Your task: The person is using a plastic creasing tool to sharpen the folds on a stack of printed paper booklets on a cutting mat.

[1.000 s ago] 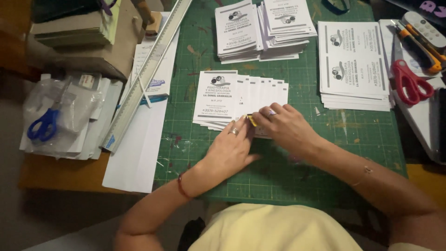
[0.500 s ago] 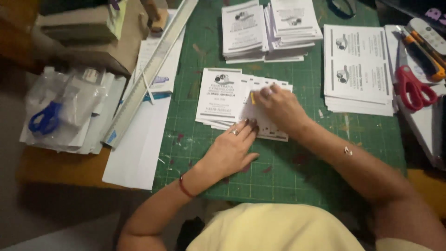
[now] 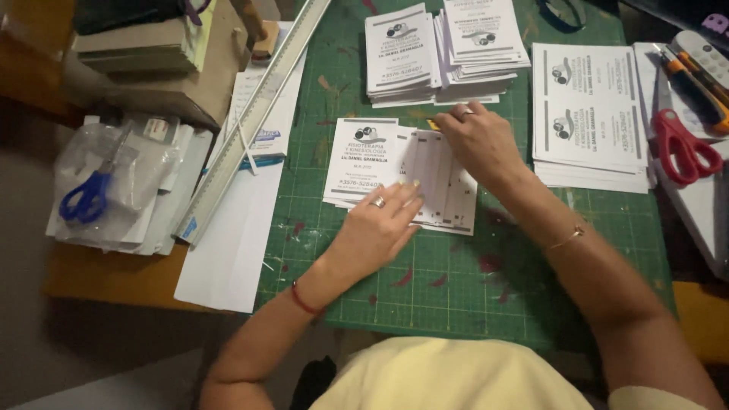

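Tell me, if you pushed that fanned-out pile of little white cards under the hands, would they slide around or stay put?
The fanned cards would probably slide: they are thin, loose and overlapping, not bound. That may be why the left hand presses flat on them. Each card likely bends easily and feels light. The green cutting mat looks smooth, so it probably grips little.

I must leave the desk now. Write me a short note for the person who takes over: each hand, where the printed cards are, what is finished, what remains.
Left hand: flat, palm down, pressing the lower edge of the fanned row of printed cards on the green cutting mat.
Right hand: fingertips on the top edge of the same row, by a small yellow object that is too hidden to name.
Done: cut cards sit in two stacks at the top of the mat.
Left: the fanned row is not yet squared into a pile; uncut printed sheets lie at the right, beside the red scissors and utility knife.
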